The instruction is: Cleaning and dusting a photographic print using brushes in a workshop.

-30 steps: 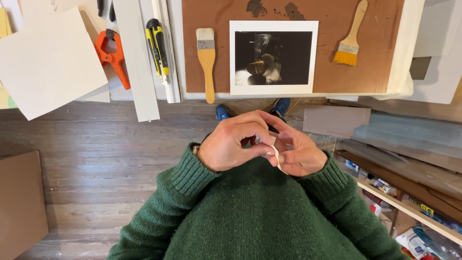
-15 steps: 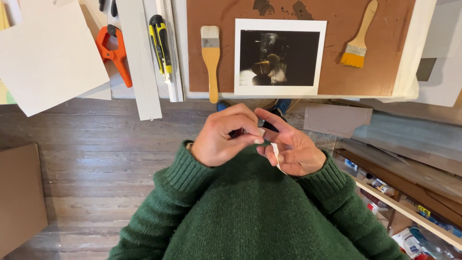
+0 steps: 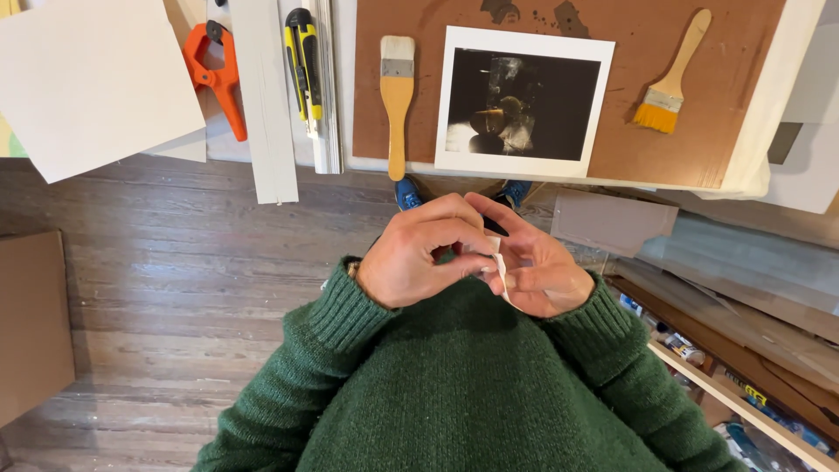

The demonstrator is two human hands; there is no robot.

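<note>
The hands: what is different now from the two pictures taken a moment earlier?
Very little. The left hand and the right hand stay together in front of the green sweater, working a small white strip between the fingers; only the fingers have shifted slightly. Nothing was picked up or let go. On the table, the photo print, both brushes, the orange clamp and the yellow knife lie as before.

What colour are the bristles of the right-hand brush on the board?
Yellow-orange bristles, clearest in the head view.
</note>
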